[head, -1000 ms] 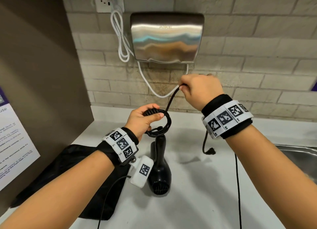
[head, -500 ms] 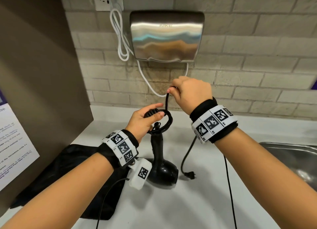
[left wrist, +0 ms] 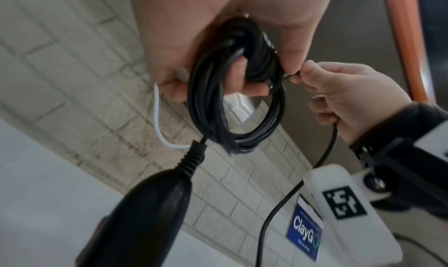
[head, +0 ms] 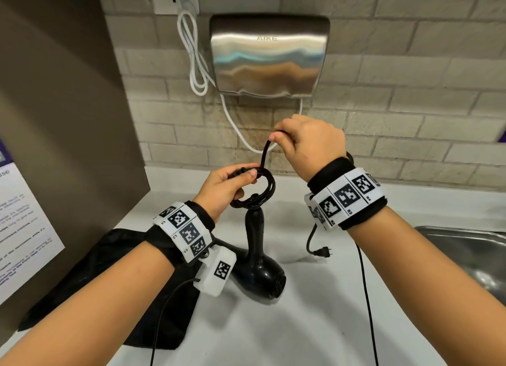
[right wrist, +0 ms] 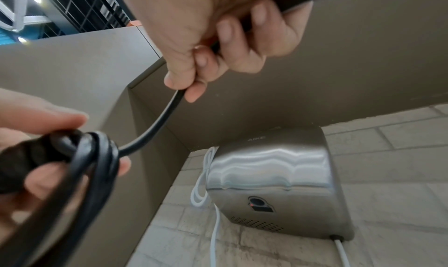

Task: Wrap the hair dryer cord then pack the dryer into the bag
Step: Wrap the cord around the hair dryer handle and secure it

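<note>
A black hair dryer [head: 260, 259] hangs handle-up below my left hand [head: 224, 190], its body touching the white counter. My left hand grips a coil of black cord [head: 262, 187] at the handle's top; several loops show in the left wrist view as the coil [left wrist: 237, 91]. Above and right of it, my right hand [head: 304, 144] pinches the free cord [right wrist: 155, 125] between thumb and fingers. The plug [head: 321, 252] dangles under my right wrist near the counter. A black bag [head: 115, 278] lies flat at the left, partly under my left forearm.
A steel hand dryer [head: 269, 55] with a white cable [head: 194, 59] hangs on the brick wall straight ahead. A steel sink [head: 471, 250] lies at the right. A brown panel [head: 54, 119] with a paper notice closes the left side.
My right hand swung left then up with the cord, laying more onto the coil. The dryer body turned and shifted right, and the plug rose and moved right.
</note>
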